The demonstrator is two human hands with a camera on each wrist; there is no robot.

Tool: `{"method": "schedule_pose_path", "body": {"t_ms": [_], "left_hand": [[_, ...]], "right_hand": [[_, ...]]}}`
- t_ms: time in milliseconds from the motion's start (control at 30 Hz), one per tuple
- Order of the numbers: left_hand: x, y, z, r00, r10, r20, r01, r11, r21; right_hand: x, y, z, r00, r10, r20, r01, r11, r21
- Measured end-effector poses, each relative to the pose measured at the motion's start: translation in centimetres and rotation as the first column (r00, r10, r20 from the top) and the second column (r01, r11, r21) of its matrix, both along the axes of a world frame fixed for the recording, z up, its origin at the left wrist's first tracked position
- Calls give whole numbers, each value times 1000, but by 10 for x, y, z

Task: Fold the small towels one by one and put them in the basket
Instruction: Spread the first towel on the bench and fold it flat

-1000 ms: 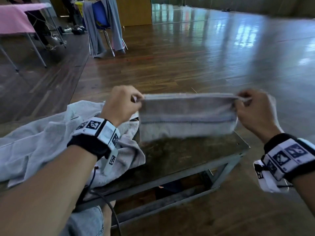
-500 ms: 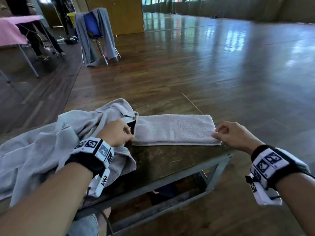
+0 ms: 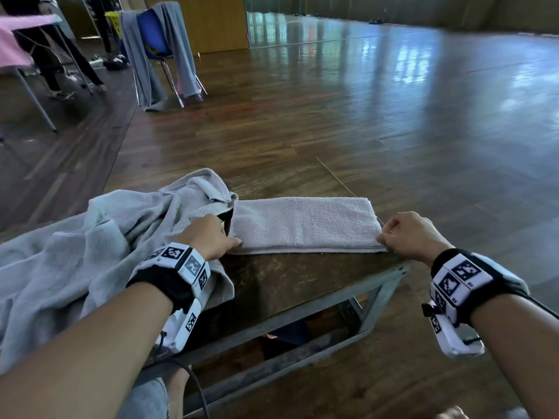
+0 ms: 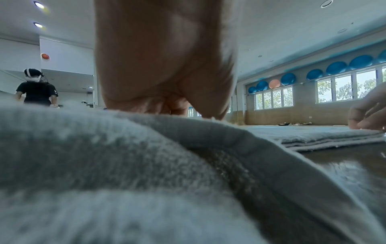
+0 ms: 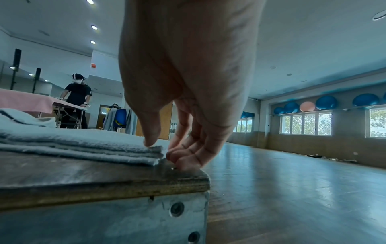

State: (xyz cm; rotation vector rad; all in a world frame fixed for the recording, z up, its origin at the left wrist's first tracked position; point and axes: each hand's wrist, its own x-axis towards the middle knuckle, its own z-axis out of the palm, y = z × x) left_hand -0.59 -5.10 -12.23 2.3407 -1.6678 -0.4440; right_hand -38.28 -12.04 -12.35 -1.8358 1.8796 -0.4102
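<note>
A pale grey terry towel folded into a long flat rectangle (image 3: 305,225) lies on the dark, worn wooden bench (image 3: 287,282), its long edges running left to right and its looped pile nubbly on top. From the right wrist view its near edge shows several stacked layers (image 5: 83,148), the lowest one resting on the scratched plywood top, which sits on a grey metal angle frame (image 5: 125,219) with round bolt heads.

The left hand (image 3: 208,237) rests at the towel's left end, thumb stretched onto the near left corner; its fingers are hidden under the hand, so I cannot tell whether they pinch the cloth. The right hand (image 3: 408,234) is at the near right corner: the thumb tip (image 5: 150,140) presses down on the top layer while the curled fingers (image 5: 183,158) touch the layered edge and the bench just beside it, a light pinch of the corner.

To the left, touching the folded towel's end, a loose heap of light grey towelling (image 3: 75,255) lies crumpled in soft ridges and spills over the bench edge; the left wrist rests on it.

Beyond, on the glossy wooden plank floor (image 3: 363,122), stands a blue chair draped with grey cloths (image 3: 157,49).
</note>
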Motion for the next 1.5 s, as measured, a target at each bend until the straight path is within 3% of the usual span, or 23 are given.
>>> {"method": "schedule_pose_path", "body": {"t_ms": [300, 400, 500, 600, 667, 767, 867, 967, 1033, 1100, 1167, 1233, 1300, 1333, 1400, 1500], "left_hand": [[1, -2, 22, 993, 113, -44, -115, 993, -38], [-4, 2, 20, 995, 99, 17, -98, 995, -12], [-15, 7, 15, 992, -12, 130, 24, 995, -92], [-26, 6, 14, 954, -282, 101, 295, 941, -164], [-35, 7, 13, 901, -428, 72, 433, 895, -104], [-43, 9, 9, 874, -476, 102, 480, 877, -22], [-47, 14, 11, 877, -457, 150, 462, 887, 1], [-54, 17, 18, 879, -471, 76, 457, 876, 155], [-59, 19, 27, 869, -495, 13, 465, 824, 324], [-61, 20, 34, 855, -518, -24, 479, 772, 419], [-67, 19, 35, 850, -522, -76, 516, 792, 325], [-78, 18, 29, 849, -528, -30, 528, 843, 102], [-91, 15, 17, 853, -519, 58, 522, 852, -48], [-97, 13, 10, 852, -518, 75, 522, 851, -52], [-104, 11, -6, 859, -508, 70, 505, 861, 58], [-99, 12, -23, 877, -479, -24, 475, 861, 183]], "right_hand": [[2, 6, 16, 995, -80, 62, 82, 996, -31], [5, 13, 17, 997, -56, -60, 57, 998, 11], [9, 22, 13, 974, -26, -224, 3, 995, -100], [14, 22, 11, 975, 168, -149, -195, 961, -196], [19, 24, 9, 925, 352, -143, -371, 918, -137], [27, 30, 5, 859, 478, -183, -486, 874, 3], [34, 34, 15, 844, 464, -268, -479, 878, 13], [39, 37, 28, 829, 423, -366, -419, 903, 94], [43, 40, 30, 831, 389, -397, -378, 919, 109], [50, 45, 27, 854, 330, -403, -361, 933, -1], [59, 46, 24, 890, 272, -365, -354, 918, -180], [71, 46, 18, 892, 354, -281, -424, 871, -249], [85, 47, 5, 841, 506, -192, -534, 834, -141], [91, 48, -4, 812, 555, -180, -573, 816, -71], [100, 50, -25, 766, 600, -229, -609, 792, 42], [103, 48, -40, 754, 604, -258, -599, 794, 108]]}}
